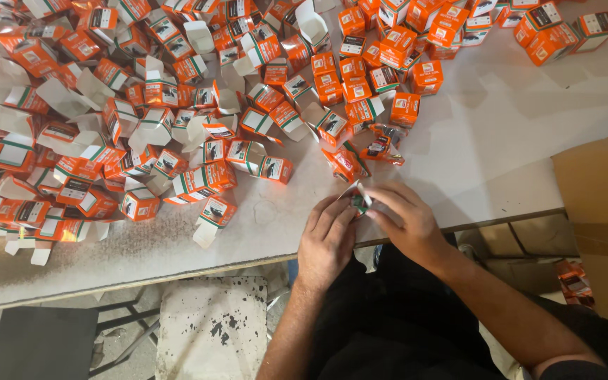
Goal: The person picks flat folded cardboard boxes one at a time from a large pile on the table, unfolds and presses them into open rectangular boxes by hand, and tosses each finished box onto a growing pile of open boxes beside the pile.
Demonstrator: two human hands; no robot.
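A heap of small orange cartons [107, 119], many with white flaps open, covers the left part of the pale surface [501, 141]. Toward the near edge, the left hand [326, 239] lies palm down, its fingertips touching a small carton [357, 198] with orange and green print. That carton sits between both hands, at the surface's edge. The right hand [402, 218] curls over it from the right, fingers pinching its flap. Just beyond lie two crinkly orange packets [381, 149]. Closed cartons [416, 35] cluster farther right.
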